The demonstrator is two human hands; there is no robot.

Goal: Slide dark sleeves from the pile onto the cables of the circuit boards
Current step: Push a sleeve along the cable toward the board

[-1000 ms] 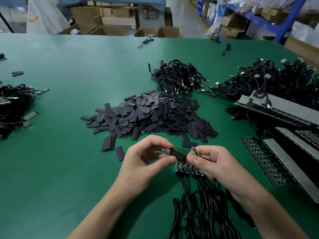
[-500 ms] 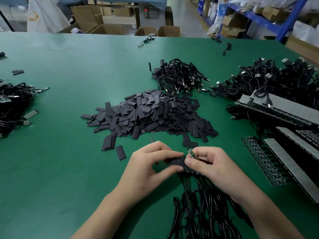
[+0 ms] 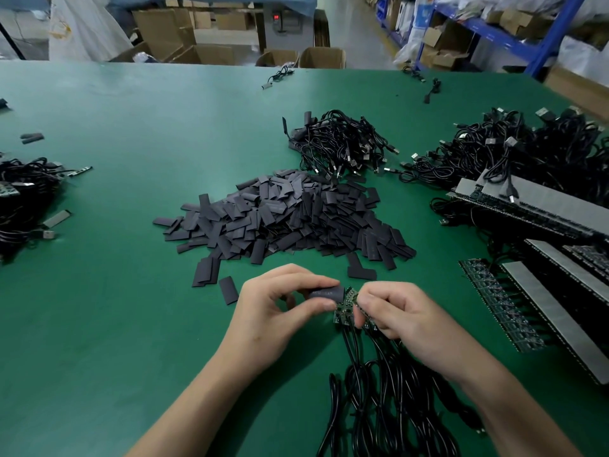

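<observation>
A big pile of flat dark sleeves (image 3: 283, 219) lies mid-table. Just in front of it, my left hand (image 3: 280, 311) pinches one dark sleeve (image 3: 324, 293) between thumb and fingers, held level. My right hand (image 3: 402, 316) pinches a small green circuit board (image 3: 350, 296), whose tip meets the sleeve's right end. Under both hands a row of circuit boards (image 3: 342, 315) lies with black cables (image 3: 389, 400) running toward me.
The green table (image 3: 131, 291) carries cable bundles at the back (image 3: 339, 143), at the back right (image 3: 527, 150) and at the left edge (image 3: 23, 199). Strips of boards on grey backing (image 3: 540, 301) lie at the right. Loose sleeves (image 3: 229, 290) sit near my left hand.
Both hands dropped toward the table, then rose slightly. The sleeve turned from slanted to level, and the small board's tip now meets its right end.
</observation>
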